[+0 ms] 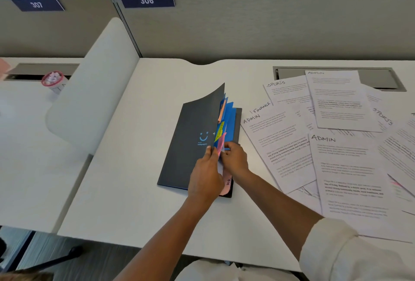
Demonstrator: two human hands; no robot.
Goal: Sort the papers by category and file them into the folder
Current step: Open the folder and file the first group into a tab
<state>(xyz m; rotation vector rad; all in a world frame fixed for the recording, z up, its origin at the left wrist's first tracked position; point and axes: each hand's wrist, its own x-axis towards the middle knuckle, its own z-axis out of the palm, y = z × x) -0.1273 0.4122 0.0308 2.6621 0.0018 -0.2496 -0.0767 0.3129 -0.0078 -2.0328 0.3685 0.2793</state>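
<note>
A dark grey folder [186,143] with blue dividers and coloured tabs lay on the tabletop [125,168], beside scattered labelled papers [336,146]. Left hand [205,175] fingers gripped its cover edge; right hand [234,159] fingers pinched a divider.

Your left hand [205,172] lifting the folder [188,139] cover, your right hand [234,158] pinching a blue divider [231,112], papers [336,141] spread just beside.

Head view, looking down, desk [134,191] close
</note>
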